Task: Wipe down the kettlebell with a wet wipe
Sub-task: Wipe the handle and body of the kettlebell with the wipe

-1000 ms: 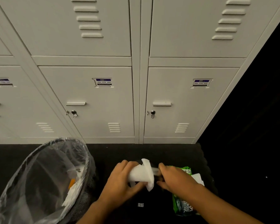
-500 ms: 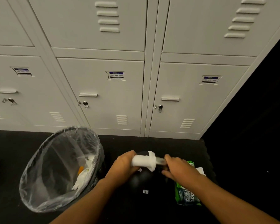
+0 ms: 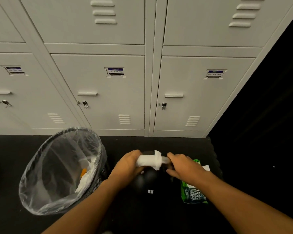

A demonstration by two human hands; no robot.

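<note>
Two bare hands work on a black kettlebell (image 3: 147, 184) standing on the dark floor (image 3: 10, 166) in front of a bank of grey lockers (image 3: 108, 90). The left hand (image 3: 127, 166) has its grip curled round a white wet wipe (image 3: 149, 162) wrapped over the kettlebell's handle, while the right hand (image 3: 183, 168) has its grip closed on the handle's other end, just beside the wipe. White lettering reading "12KG" shows on the kettlebell's body. A green pack of wipes (image 3: 193, 195) lies on the floor just right of the kettlebell, partly under the right forearm. A mesh waste bin (image 3: 98, 181) with a clear plastic liner stands to the left, holding crumpled white wipes and something orange.
</note>
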